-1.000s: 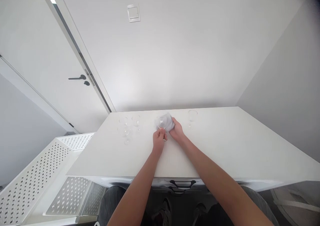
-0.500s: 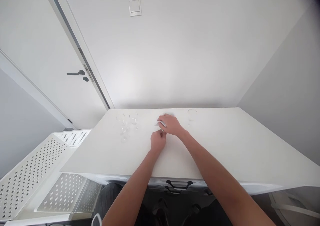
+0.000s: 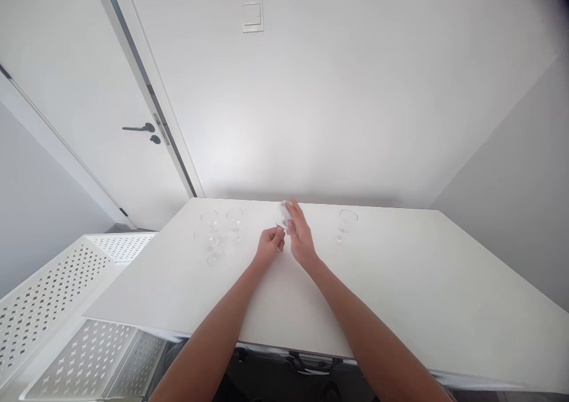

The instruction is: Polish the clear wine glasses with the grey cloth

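Above the middle of the white tabletop (image 3: 284, 295), my left hand (image 3: 268, 245) is closed around the stem of a clear stemmed glass (image 3: 279, 218). My right hand (image 3: 302, 236) is at the bowl of this glass, pressing a white cloth or tissue (image 3: 285, 210) against it with fairly straight fingers. Part of the bowl is covered by the cloth and fingers. To the left stands a group of clear stemmed glasses, among them a rear glass (image 3: 234, 221) and a front glass (image 3: 204, 236). One more stemmed glass (image 3: 348, 223) stands alone on the right.
A white wall with a light switch (image 3: 252, 16) rises behind the tabletop. At the left are a white door with a dark handle (image 3: 140, 127) and a perforated white unit (image 3: 53, 295). Dark drawer handles (image 3: 311, 363) show below the front edge.
My right hand has turned from lying over the glass to its right side, fingers now pointing up. My left hand has moved slightly left, still holding the stem. The camera view has shifted.
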The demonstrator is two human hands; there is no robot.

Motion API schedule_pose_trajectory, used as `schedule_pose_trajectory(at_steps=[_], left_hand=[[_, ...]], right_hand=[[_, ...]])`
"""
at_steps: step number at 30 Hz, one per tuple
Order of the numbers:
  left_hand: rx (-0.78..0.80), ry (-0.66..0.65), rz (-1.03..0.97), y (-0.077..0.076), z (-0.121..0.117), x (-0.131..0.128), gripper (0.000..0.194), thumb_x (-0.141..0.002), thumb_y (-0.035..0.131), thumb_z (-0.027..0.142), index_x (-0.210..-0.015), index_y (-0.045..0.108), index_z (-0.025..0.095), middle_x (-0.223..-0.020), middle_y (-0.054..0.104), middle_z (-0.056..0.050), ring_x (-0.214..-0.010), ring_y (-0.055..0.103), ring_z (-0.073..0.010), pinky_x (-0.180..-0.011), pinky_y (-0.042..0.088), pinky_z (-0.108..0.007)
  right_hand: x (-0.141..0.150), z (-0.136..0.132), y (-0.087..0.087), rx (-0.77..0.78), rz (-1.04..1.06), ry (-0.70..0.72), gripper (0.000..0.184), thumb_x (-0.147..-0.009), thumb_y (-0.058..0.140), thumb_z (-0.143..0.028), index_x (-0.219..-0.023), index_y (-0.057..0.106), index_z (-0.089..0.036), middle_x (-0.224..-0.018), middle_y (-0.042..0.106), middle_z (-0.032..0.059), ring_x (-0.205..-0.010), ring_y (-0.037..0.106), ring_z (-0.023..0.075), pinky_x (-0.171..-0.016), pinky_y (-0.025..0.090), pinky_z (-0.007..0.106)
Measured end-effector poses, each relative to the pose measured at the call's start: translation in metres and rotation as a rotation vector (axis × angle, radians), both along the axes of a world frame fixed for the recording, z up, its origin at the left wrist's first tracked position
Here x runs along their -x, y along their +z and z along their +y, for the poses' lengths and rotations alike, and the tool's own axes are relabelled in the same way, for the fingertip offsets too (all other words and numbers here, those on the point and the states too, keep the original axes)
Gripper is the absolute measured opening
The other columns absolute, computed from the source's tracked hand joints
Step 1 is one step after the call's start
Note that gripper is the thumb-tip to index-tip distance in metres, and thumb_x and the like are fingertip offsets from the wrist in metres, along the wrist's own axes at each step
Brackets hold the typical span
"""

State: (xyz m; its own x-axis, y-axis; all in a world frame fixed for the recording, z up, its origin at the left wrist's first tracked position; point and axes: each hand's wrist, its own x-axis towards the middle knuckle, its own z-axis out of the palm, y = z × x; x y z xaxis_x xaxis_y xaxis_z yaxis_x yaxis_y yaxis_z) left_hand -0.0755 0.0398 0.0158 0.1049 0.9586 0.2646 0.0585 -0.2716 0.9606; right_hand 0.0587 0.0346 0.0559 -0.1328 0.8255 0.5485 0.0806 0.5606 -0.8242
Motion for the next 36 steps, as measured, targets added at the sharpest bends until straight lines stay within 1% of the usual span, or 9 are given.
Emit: schedule_pose_trajectory(at_steps=[3, 5, 7, 10, 13, 17, 26, 31, 36], left_hand=[[0.052, 0.097, 0.083, -0.004, 0.001, -0.001, 0.044, -0.086, 0.058, 0.043, -0.053, 0.039, 0.021, -0.049, 0.042, 0.002, -0.050, 0.035, -0.0114, -0.052, 0.027, -0.028], [0.022, 0.101, 0.176, -0.006, 0.001, 0.000, 0.040, -0.083, 0.059, 0.037, -0.053, 0.038, 0.021, -0.049, 0.040, 0.003, -0.049, 0.033, -0.0110, -0.051, 0.025, -0.028], [-0.051, 0.043, 0.268, -0.007, -0.001, 0.000, 0.040, -0.085, 0.058, 0.037, -0.055, 0.037, 0.021, -0.049, 0.038, 0.003, -0.049, 0.032, -0.0108, -0.051, 0.023, -0.028], [-0.105, -0.010, 0.338, -0.006, -0.004, -0.001, 0.049, -0.088, 0.059, 0.046, -0.055, 0.032, 0.021, -0.047, 0.032, 0.004, -0.047, 0.032, -0.0105, -0.051, 0.024, -0.028], [-0.075, -0.036, 0.294, -0.005, -0.005, -0.002, 0.054, -0.090, 0.057, 0.056, -0.057, 0.033, 0.022, -0.047, 0.035, 0.004, -0.047, 0.036, -0.0112, -0.052, 0.028, -0.028], [0.006, -0.107, 0.129, -0.002, -0.003, -0.002, 0.054, -0.090, 0.054, 0.068, -0.064, 0.045, 0.021, -0.052, 0.049, 0.002, -0.050, 0.041, -0.0124, -0.054, 0.032, -0.028], [0.214, 0.082, -0.249, -0.004, 0.005, 0.001, 0.052, -0.083, 0.070, 0.063, -0.105, 0.053, 0.020, -0.085, 0.068, -0.003, -0.073, 0.065, -0.0160, -0.076, 0.051, -0.033], [0.200, 0.084, -0.261, -0.006, 0.005, 0.002, 0.057, -0.082, 0.074, 0.060, -0.114, 0.046, 0.022, -0.099, 0.067, -0.006, -0.084, 0.067, -0.0191, -0.076, 0.053, -0.034], [0.117, 0.042, -0.172, -0.002, -0.002, 0.001, 0.056, -0.090, 0.057, 0.069, -0.120, 0.050, 0.022, -0.117, 0.062, -0.011, -0.108, 0.063, -0.0244, -0.088, 0.052, -0.037]], right_hand=[[-0.001, 0.003, -0.005, -0.303, -0.384, 0.056, 0.040, -0.101, 0.040, -0.029, -0.130, 0.067, -0.029, -0.145, 0.060, 0.0053, -0.151, 0.032, 0.0285, -0.127, 0.009, 0.058], [-0.007, 0.008, -0.006, -0.355, -0.444, 0.002, 0.036, -0.097, 0.045, -0.025, -0.120, 0.072, -0.029, -0.135, 0.067, 0.0050, -0.144, 0.042, 0.0299, -0.127, 0.008, 0.059], [-0.014, 0.011, -0.006, -0.271, -0.325, -0.130, 0.029, -0.095, 0.050, -0.027, -0.111, 0.074, -0.027, -0.125, 0.071, 0.0062, -0.133, 0.052, 0.0310, -0.122, 0.023, 0.056], [-0.022, 0.012, -0.005, 0.045, 0.015, -0.180, 0.028, -0.095, 0.052, -0.041, -0.102, 0.074, -0.025, -0.107, 0.073, 0.0075, -0.103, 0.063, 0.0287, -0.094, 0.049, 0.047], [-0.021, 0.010, -0.004, 0.323, 0.398, -0.033, 0.039, -0.092, 0.054, -0.057, -0.101, 0.071, -0.022, -0.096, 0.071, 0.0076, -0.085, 0.064, 0.0245, -0.074, 0.052, 0.039], [-0.008, 0.004, -0.008, 0.433, 0.675, 0.142, 0.048, -0.092, 0.052, -0.065, -0.107, 0.067, -0.022, -0.101, 0.070, 0.0097, -0.089, 0.065, 0.0254, -0.073, 0.052, 0.039], [0.007, 0.000, -0.019, 0.500, 0.453, 0.281, 0.039, -0.089, 0.065, -0.059, -0.106, 0.066, -0.024, -0.090, 0.067, 0.0030, -0.078, 0.056, 0.0182, -0.070, 0.046, 0.031], [0.001, -0.001, -0.016, 0.467, 0.357, 0.263, 0.042, -0.087, 0.066, -0.060, -0.110, 0.070, -0.025, -0.099, 0.071, 0.0047, -0.097, 0.061, 0.0227, -0.089, 0.048, 0.035], [-0.001, -0.007, -0.014, 0.437, 0.178, 0.296, 0.045, -0.090, 0.062, -0.062, -0.116, 0.069, -0.026, -0.105, 0.071, 0.0047, -0.099, 0.061, 0.0238, -0.090, 0.049, 0.038]])
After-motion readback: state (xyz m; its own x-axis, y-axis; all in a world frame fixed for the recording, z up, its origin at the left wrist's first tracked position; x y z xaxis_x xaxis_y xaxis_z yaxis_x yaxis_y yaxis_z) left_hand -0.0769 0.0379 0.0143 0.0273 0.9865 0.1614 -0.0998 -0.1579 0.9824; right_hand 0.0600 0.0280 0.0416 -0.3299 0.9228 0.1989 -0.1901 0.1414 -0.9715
